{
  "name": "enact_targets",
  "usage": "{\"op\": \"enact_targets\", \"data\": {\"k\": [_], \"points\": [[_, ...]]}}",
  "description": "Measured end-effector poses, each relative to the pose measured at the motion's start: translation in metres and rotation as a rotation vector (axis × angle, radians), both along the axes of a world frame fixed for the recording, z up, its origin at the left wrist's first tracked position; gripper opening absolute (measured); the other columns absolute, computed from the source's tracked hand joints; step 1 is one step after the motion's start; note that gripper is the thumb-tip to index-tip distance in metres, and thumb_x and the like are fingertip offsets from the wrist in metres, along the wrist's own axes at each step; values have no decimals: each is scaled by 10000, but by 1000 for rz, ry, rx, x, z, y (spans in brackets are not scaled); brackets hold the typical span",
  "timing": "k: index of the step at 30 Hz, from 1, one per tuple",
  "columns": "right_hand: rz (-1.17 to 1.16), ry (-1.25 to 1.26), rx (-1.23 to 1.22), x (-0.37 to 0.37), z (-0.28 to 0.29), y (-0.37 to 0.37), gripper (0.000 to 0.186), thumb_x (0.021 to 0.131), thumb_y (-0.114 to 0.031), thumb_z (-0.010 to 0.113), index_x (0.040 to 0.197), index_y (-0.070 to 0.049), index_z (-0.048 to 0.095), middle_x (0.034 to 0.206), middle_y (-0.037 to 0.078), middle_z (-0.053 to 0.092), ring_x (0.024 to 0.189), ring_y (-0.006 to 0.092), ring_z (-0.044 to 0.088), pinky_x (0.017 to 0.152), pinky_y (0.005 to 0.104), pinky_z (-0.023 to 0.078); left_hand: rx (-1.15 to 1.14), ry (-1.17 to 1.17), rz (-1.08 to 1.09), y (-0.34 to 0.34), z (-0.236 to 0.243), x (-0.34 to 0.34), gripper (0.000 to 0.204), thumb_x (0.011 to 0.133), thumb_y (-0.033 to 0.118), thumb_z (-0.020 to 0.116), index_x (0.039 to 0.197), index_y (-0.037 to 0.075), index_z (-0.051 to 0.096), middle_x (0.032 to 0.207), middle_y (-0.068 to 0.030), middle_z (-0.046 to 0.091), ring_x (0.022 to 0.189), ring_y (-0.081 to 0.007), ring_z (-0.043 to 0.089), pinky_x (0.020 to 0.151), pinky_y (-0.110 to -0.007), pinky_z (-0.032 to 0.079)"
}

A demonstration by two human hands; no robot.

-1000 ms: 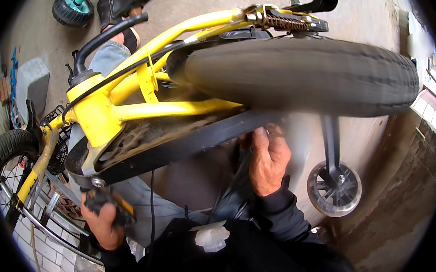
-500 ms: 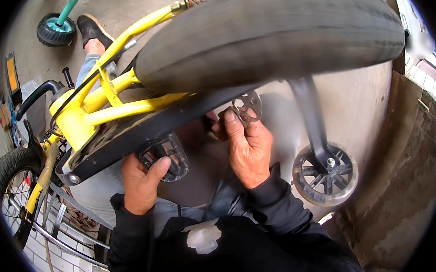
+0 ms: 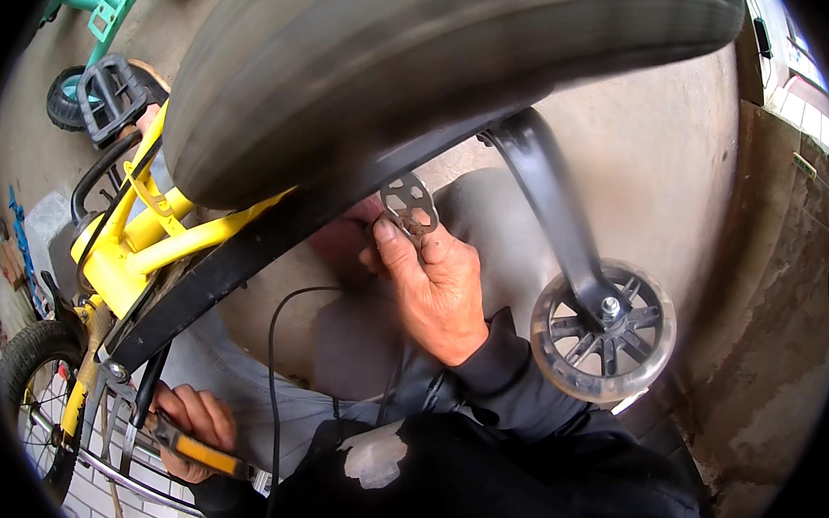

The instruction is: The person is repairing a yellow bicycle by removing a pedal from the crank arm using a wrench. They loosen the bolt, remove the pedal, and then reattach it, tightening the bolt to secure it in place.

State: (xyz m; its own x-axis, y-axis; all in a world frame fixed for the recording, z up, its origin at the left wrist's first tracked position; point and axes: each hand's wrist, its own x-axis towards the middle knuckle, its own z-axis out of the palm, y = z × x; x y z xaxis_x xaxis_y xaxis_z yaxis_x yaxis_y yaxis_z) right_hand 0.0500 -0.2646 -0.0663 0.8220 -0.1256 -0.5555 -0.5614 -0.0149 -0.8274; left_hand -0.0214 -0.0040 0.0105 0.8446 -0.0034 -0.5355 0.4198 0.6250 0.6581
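Note:
My left hand [image 3: 201,426], low on the left, has its fingers wrapped round a black pedal [image 3: 207,456] with an orange reflector. The black crank arm [image 3: 151,377] leads down to it. My right hand [image 3: 436,288] pinches a flat multi-hole spanner [image 3: 410,201], dark metal, between thumb and fingers, beside the black chain guard [image 3: 265,244]. Above both hands, the rear tyre [image 3: 386,89] of a yellow bicycle frame [image 3: 119,262] is smeared by motion. A second black pedal [image 3: 114,98] sticks up at the upper left.
A training wheel [image 3: 605,330] on a black bracket [image 3: 549,196] stands out to the right. The spoked front wheel [image 3: 37,399] is at the lower left. A teal frame [image 3: 109,13] stands at the far left. A thin black cable [image 3: 274,345] hangs in front of my legs. A stained wall [image 3: 768,306] rises at the right.
My left hand and the pedal have swung down and left, while the other pedal has come up at the upper left. My right hand, the spanner and the bicycle sit further left in view.

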Motion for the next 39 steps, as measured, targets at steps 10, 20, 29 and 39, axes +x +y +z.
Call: {"op": "enact_targets", "data": {"k": [10, 20, 29, 39], "points": [[29, 14, 3, 1, 1, -2, 131, 899, -133, 542, 951, -21, 588, 664, 100, 588, 591, 204, 566, 587, 316, 454, 648, 372, 53, 11, -38, -12, 421, 830, 157, 678, 1175, 2, 492, 992, -53, 572, 830, -138, 572, 737, -259, 484], [160, -63, -79, 3, 8, -8, 148, 895, -154, 540, 896, -7, 553, 677, 190, 569, 638, 378, 568, 570, 402, 437, 626, 354, -219, -26, -85, 25, 419, 832, 184, 687, 1158, -20, 521, 926, -45, 591, 786, -115, 563, 737, -242, 462], [206, -70, -93, -2, -2, 0, 209, 871, -199, 555, 877, 9, 575, 732, 254, 568, 742, 435, 565, 631, 433, 448, 515, 265, -286, -55, -79, 38, 520, 829, 285, 693, 1195, -26, 495, 1002, -46, 580, 875, -116, 558, 800, -253, 461], [142, -12, 96, -2, 4, 4, 222, 887, -179, 532, 869, 31, 602, 650, 75, 626, 564, 134, 576, 554, 288, 464, 548, 313, -415, -50, -57, 8, 364, 888, 351, 609, 1004, 10, 556, 838, -70, 620, 713, -139, 618, 652, -247, 514]]}}
